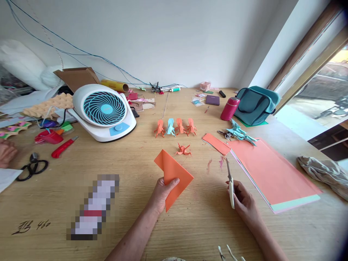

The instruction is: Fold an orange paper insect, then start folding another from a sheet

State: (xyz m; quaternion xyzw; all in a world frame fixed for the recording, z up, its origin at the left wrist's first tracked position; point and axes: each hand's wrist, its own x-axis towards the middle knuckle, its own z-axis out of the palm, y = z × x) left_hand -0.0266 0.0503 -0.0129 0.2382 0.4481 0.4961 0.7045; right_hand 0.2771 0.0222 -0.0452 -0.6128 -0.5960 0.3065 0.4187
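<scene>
My left hand (162, 192) pinches a folded orange paper sheet (174, 174) by its lower edge, thumb on top, just above the wooden table (190, 224). Off to its right, my right hand (243, 199) grips a small pair of scissors (230, 179) with pale handles, blades closed and pointing away from me. A small orange folded paper figure (183, 149) lies beyond the sheet. Further back stands a row of folded paper figures (175, 127), orange with one light blue.
A stack of orange paper sheets (272, 170) lies at the right, a blue paper figure (240, 133) at its far end. White and blue fan (102, 112), red cutter (63, 146), black scissors (32, 168), red bottle (230, 108), teal bag (257, 105), grey cloth (323, 174). Another person's hand (5, 154) at the left edge.
</scene>
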